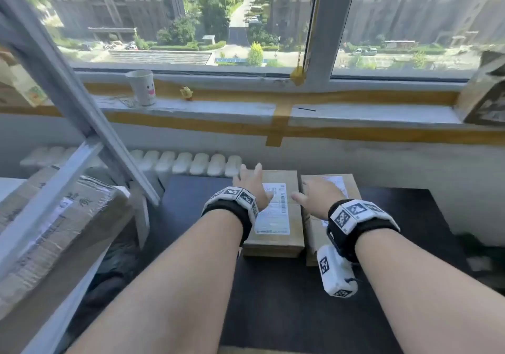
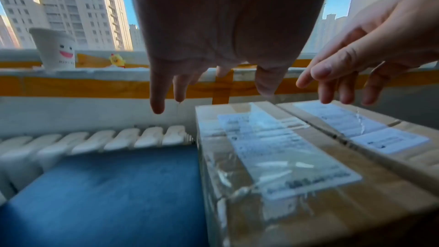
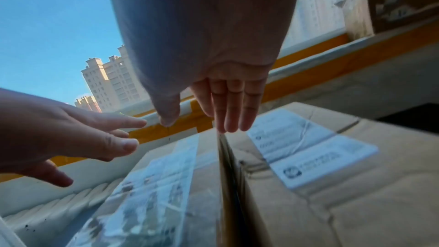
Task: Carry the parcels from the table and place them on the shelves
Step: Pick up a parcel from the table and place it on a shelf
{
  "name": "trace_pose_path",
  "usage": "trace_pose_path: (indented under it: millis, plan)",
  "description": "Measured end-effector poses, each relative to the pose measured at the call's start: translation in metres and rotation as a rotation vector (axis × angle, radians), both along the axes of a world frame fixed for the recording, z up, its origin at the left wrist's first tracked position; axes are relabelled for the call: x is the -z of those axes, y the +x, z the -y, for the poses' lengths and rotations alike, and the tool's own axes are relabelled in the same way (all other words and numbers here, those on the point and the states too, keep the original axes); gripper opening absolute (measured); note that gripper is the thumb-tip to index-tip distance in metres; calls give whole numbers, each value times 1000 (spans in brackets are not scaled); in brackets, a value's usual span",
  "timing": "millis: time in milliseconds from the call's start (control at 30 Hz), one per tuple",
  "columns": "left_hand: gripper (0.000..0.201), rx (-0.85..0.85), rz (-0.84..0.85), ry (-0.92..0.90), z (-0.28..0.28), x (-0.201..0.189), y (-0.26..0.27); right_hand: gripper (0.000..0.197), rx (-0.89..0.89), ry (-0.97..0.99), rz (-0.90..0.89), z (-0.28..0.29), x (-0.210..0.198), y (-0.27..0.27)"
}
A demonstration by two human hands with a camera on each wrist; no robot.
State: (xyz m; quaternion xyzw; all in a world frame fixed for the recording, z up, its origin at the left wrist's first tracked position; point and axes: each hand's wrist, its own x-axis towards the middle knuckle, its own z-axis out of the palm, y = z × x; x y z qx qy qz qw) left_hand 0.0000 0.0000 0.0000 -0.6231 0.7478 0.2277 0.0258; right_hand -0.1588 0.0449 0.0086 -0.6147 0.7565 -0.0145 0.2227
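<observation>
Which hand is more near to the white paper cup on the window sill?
Left. The left hand reaches over the left parcel, on the cup's side. The right hand is over the right parcel, farther from it.

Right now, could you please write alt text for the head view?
Both open hands, left hand and right hand, reach over two labelled cardboard parcels, left parcel and right parcel, lying side by side on a dark table beneath a window. A paper cup stands on the sill.
</observation>
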Motion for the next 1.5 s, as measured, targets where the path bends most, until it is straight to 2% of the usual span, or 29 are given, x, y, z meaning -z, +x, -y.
trace_pose_path:
  millis: [100,167,333,433,500,600,733,867,1000,1067,1200,1300,1333,1433,1500]
  plan:
    - [88,-60,-22,61,6,16,5,34,33,50,-13,2,20,4]
    - [90,-68,-50,120,12,29,8,32,62,76,-5,0,29,9]
    - [90,-173,-104,204,19,43,9,25,88,20,-15,7,38,12]
    - [85,-301,-138,257,20,43,6,25,86,28,-19,9,38,12]
    - [72,-353,-191,289,23,47,9,27,89,43,0,9,38,14]
    - [52,-386,-289,334,26,48,17,28,185,34,129,6,37,15]
    - [45,-446,-467,298,21,30,30,14,400,-25,481,1,25,18]
    - [32,-483,-605,212,14,7,39,21,473,-39,686,-10,0,21]
    - [39,-560,-829,264,3,-17,42,29,526,-92,855,-23,-17,13]
    - [38,-576,-911,320,-5,-26,41,29,533,-120,895,-31,-26,9]
    - [43,-519,-964,374,-18,-39,39,39,527,-143,915,-41,-36,3]
    - [57,-491,-981,343,-25,-48,37,40,537,-147,964,-47,-41,4]
    - [56,-481,-984,327,-27,-49,37,41,544,-148,982,-49,-43,6]
    - [35,-475,-1053,281,-32,-51,39,40,561,-144,1029,-53,-45,10]
    - [41,-459,-1054,252,-35,-51,39,40,565,-144,1049,-54,-45,12]
